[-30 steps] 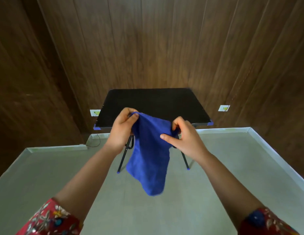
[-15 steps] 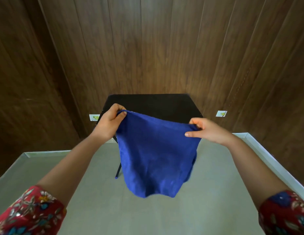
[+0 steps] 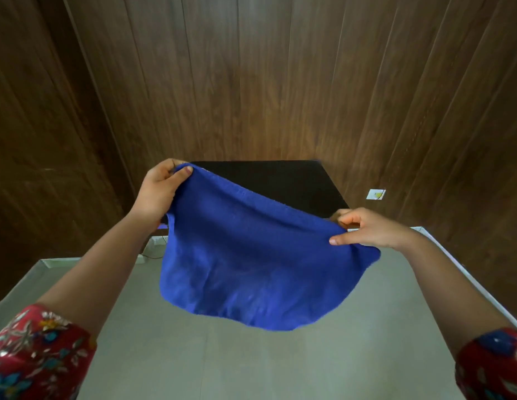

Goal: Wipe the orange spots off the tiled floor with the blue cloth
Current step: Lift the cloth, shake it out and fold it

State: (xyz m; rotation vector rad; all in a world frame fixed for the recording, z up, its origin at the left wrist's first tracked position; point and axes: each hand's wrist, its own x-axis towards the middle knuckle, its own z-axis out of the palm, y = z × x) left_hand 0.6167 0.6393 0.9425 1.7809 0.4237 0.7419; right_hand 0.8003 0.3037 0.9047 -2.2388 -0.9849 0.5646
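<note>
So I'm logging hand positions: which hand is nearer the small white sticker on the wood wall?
Right. The right hand grips the blue cloth just below-left of the sticker; the left hand is far across, at the cloth's other corner.

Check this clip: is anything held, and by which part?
The cloth, held spread in the air: left hand pinches one top corner, right hand the other.

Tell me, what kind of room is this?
Probably an indoor room in a home or office, nearly bare. Dark wood-panelled walls rise behind a small black folding table, and a pale grey tiled floor spreads below. Both hands hold a blue cloth spread above it.
</note>
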